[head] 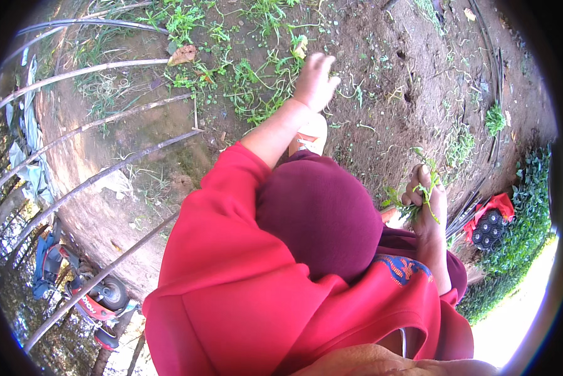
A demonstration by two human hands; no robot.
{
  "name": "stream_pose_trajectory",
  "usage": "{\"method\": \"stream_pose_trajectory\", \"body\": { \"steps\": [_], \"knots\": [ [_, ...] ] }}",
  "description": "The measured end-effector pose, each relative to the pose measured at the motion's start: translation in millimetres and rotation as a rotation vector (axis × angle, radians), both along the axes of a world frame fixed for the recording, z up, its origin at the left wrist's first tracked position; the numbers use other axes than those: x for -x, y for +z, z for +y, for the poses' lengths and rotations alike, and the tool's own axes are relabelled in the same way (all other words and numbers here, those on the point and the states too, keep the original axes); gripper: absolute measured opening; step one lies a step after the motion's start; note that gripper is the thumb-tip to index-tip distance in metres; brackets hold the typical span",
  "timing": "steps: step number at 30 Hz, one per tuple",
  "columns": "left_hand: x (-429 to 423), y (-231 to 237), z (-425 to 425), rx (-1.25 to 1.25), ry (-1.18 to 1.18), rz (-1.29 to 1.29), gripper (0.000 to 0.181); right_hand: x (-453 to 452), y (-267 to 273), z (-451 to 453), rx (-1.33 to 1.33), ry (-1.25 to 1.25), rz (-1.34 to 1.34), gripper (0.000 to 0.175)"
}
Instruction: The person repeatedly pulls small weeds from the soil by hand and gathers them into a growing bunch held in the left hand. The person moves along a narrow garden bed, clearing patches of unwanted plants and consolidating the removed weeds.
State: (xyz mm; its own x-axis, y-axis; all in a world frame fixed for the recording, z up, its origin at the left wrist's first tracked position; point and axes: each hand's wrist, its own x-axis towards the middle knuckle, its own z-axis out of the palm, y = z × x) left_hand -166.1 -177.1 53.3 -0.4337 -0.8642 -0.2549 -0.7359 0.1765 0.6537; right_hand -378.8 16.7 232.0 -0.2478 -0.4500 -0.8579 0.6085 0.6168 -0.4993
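Note:
My left hand [315, 84] hangs over the soil just right of a patch of green weeds [267, 80], with its fingers slightly blurred. The thumb stands away from the fingers, and I see nothing held between them. In my right hand [427, 197] is a small bunch of pulled green weeds [431, 181], whose leafy stems stick out around the fist beside my knee. A pale laced shoe [309, 136] shows below my left wrist. Between my arms bulges a knee in maroon cloth [323, 211].
Several thin wooden poles [102, 113] run across the left side. Beyond them is a red wheeled machine [98, 301]. At the right lie a black tray with round cells [490, 230] on red plastic [500, 204], dark sticks [493, 70] and a dense row of leafy plants [530, 202].

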Motion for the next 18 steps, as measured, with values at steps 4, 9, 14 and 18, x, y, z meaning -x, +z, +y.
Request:
{"method": "stream_pose_trajectory", "body": {
  "steps": [4,9,14,18],
  "knots": [
    [-26,-32,-26,0.259,0.128,-0.322,0.06,-5,0,-3,-0.032,-0.038,-0.002,0.019],
    [-44,-52,-52,0.314,0.091,-0.301,0.036,-6,0,-5,-0.029,-0.009,-0.01,0.017],
    [-26,-34,-42,0.003,0.138,-0.221,0.016,-6,-2,-6,-0.033,-0.007,-0.022,0.017],
    [21,6,12,-0.525,0.121,0.488,0.026,-9,-4,-9,-0.036,0.008,-0.014,0.017]
  ]
}}
